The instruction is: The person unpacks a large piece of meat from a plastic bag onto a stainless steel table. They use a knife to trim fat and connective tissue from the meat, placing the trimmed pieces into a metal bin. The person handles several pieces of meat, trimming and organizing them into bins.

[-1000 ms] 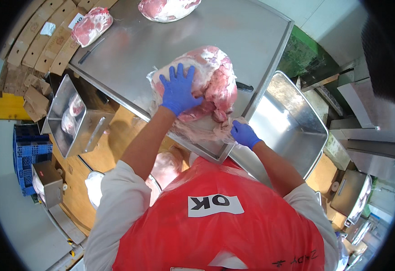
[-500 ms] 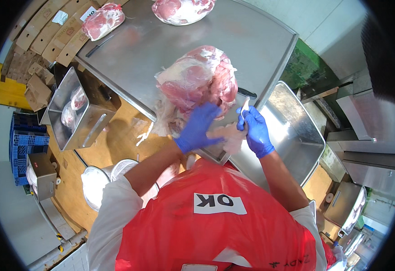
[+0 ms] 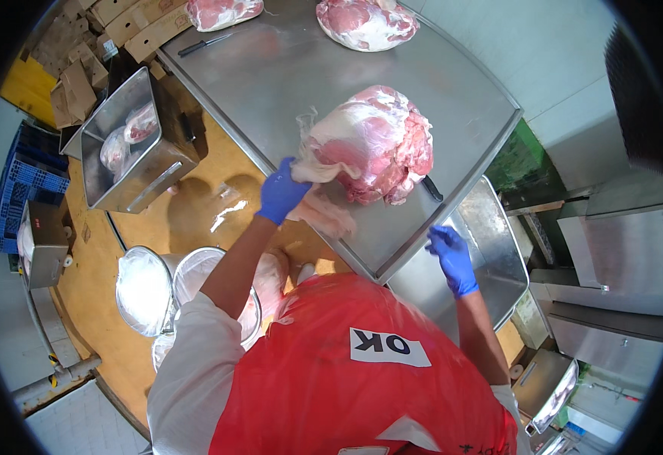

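Note:
A large piece of raw meat (image 3: 369, 140), pink with white fat, rests on the steel table (image 3: 248, 98). My left hand (image 3: 282, 193), in a blue glove, grips a pale flap of fat (image 3: 320, 168) at the near left side of the meat. Another thin pinkish sheet hangs below that hand at the table edge, blurred. My right hand (image 3: 453, 258), also gloved in blue, hovers over a steel tub (image 3: 487, 227), its fingers loosely bent and a little apart, with nothing visible in them. A black-handled knife (image 3: 432, 188) lies beside the meat, its blade hidden.
Two more meat pieces (image 3: 366, 24) lie at the table's far side, with a second knife (image 3: 202, 45) at far left. On the left stand a steel bin (image 3: 146, 182) holding meat, flattened cardboard boxes (image 3: 146, 34) and white-lined buckets (image 3: 146, 292). A wall borders the far right.
My left hand has moved left from the meat's near side and now grips the fat flap. My right hand has drawn right and nearer; the pale strip it held no longer shows there.

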Motion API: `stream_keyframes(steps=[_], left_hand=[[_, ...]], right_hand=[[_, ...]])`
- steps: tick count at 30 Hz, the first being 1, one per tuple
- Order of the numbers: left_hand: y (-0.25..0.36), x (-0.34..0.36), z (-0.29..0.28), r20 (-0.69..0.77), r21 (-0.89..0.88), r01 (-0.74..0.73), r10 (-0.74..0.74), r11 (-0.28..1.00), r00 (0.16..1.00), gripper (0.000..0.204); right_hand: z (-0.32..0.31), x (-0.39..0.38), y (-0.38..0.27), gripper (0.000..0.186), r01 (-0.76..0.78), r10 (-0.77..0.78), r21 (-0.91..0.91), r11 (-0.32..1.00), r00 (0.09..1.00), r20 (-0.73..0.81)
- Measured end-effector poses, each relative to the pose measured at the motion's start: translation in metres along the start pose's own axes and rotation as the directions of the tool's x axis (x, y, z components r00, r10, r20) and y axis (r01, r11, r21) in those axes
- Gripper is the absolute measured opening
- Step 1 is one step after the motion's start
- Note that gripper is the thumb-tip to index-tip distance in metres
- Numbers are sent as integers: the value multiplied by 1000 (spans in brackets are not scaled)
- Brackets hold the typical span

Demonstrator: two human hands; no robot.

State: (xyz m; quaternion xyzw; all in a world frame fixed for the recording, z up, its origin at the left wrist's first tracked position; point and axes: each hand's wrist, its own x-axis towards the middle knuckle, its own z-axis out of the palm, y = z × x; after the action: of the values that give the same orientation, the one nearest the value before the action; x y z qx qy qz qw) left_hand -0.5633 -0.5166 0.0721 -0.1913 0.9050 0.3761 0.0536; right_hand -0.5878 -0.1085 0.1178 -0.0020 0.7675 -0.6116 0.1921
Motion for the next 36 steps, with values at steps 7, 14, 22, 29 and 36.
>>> stream_keyframes(steps=[7, 14, 22, 29, 36], left_hand=[[-15, 13, 49, 55, 562, -39, 10, 826, 998, 135], [-61, 54, 82, 61, 326, -105, 90, 940, 994, 74], [-68, -1, -40, -239, -116, -207, 175, 972, 955, 36], [-28, -162, -196, -525, 24, -198, 181, 980, 832, 36], [-53, -299, -213, -662, -107, 82, -132, 991, 738, 33]], right_hand=[[-24, -76, 47, 25, -277, 262, -176, 945, 959, -104], [-27, -129, 69, 25, -288, 281, -405, 868, 957, -78], [-93, -145, 163, 25, -67, 69, -773, 631, 997, -31], [-137, -137, 218, 23, -28, 148, -748, 663, 984, 95], [-178, -110, 265, 26, 61, 141, -700, 711, 964, 227]])
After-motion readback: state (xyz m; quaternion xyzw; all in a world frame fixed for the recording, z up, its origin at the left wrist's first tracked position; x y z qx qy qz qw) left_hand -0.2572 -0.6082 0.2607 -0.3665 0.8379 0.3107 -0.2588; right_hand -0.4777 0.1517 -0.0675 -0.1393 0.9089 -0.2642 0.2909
